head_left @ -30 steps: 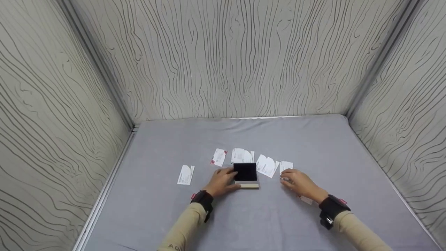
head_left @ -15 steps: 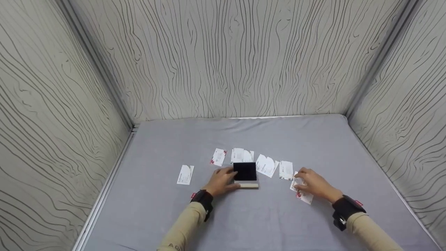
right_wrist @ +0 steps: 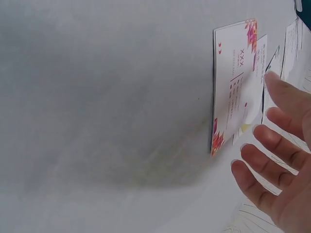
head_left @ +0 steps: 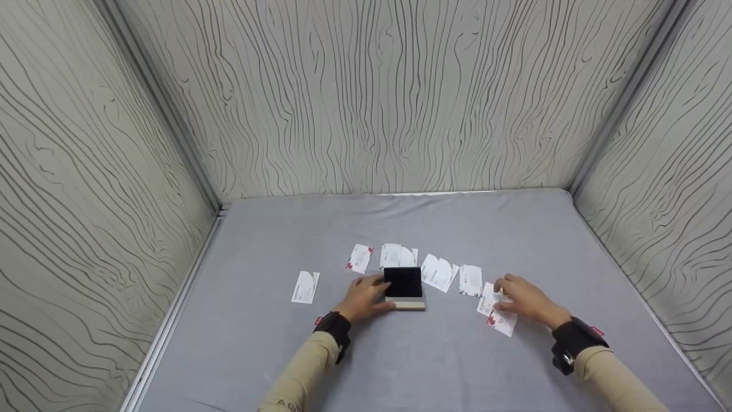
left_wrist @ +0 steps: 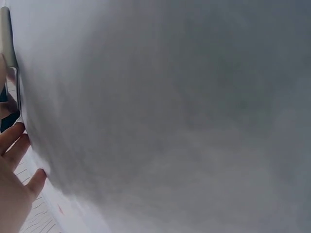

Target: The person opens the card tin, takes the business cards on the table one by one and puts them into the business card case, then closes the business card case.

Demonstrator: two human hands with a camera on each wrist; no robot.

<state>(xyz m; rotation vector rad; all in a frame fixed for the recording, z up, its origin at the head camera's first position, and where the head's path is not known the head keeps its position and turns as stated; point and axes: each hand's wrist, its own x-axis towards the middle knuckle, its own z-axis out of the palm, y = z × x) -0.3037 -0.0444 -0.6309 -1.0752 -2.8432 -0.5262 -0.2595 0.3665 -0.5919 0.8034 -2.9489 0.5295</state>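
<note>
In the head view, an opened card case (head_left: 410,306) with a dark inner lid stands mid-table. My left hand (head_left: 362,298) holds its left side, thumb at the front edge and a finger at the lid. Only a strip of the case (left_wrist: 6,41) shows in the left wrist view. To the right, my right hand (head_left: 525,298) hovers with loosely bent fingers over two overlapping business cards. One is a white card with red corner patterns (right_wrist: 233,82); the other card (head_left: 485,303) lies partly under the hand. The right fingers (right_wrist: 269,145) hold nothing.
Behind the case lie more business cards: a red-cornered one (head_left: 359,258), an overlapping pair (head_left: 392,255), another pair (head_left: 438,272) and a single card (head_left: 470,280). A lone card (head_left: 305,287) is at the left. Patterned walls (head_left: 366,97) enclose the grey cloth-covered table (head_left: 400,360).
My right hand has moved right, off the single card behind and over to the overlapping pair at the far right. The left hand and case have stayed put.
</note>
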